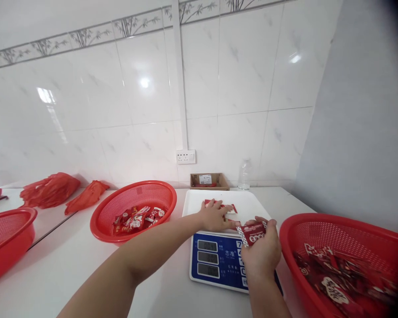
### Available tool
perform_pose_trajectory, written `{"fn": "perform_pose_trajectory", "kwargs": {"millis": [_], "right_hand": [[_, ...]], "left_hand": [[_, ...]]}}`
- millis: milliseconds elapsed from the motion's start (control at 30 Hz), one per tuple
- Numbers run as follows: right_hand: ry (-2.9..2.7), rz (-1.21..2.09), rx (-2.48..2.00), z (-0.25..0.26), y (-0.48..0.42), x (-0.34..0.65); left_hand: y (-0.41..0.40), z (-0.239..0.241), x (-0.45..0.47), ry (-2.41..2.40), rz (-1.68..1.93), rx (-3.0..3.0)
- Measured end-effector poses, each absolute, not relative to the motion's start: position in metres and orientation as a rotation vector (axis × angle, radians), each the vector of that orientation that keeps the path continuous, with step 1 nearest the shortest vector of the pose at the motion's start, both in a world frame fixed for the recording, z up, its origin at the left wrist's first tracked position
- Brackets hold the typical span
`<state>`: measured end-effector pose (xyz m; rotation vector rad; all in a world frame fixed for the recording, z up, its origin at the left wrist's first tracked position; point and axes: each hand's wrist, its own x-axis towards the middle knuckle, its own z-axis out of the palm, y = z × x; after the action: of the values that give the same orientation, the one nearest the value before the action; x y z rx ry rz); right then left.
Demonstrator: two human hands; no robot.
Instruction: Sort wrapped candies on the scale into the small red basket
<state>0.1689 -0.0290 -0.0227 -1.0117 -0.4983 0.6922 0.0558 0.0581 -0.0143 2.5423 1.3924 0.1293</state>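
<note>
A digital scale (199,201) with a white pan and a blue display panel stands in front of me. My left hand (214,215) lies on the pan with fingers spread, pressing on small red packets (230,206). My right hand (262,249) hovers over the scale's keypad, fingers closed on a red packet with white print (253,232). A red mesh basket (345,229) full of the same red packets sits just right of that hand. Another red basket (132,194) with several packets stands left of the scale.
A third red basket (6,238) sits at the far left edge. Red plastic bags (49,190) lie at the back left. A small cardboard box (208,181) and a clear bottle (244,175) stand against the tiled wall, under a socket (185,156).
</note>
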Motion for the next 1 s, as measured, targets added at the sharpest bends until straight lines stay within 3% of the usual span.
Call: {"fn": "perform_pose_trajectory", "kwargs": {"millis": [267,433,733,1000], "right_hand": [[-0.652,0.593,-1.086,-0.025,-0.032,0.171],[-0.560,0.662,-1.038,-0.022,-0.033,0.171],[-0.491,0.724,-0.999,-0.022,-0.027,0.169],[-0.480,0.722,-0.996,-0.025,-0.023,0.170]], "left_hand": [[0.070,-0.011,0.057,1.218,0.280,2.607],[0.079,-0.002,0.032,1.372,0.401,2.487],[0.069,0.002,-0.003,1.541,0.235,2.345],[0.065,0.019,-0.028,1.728,0.318,2.335]]}}
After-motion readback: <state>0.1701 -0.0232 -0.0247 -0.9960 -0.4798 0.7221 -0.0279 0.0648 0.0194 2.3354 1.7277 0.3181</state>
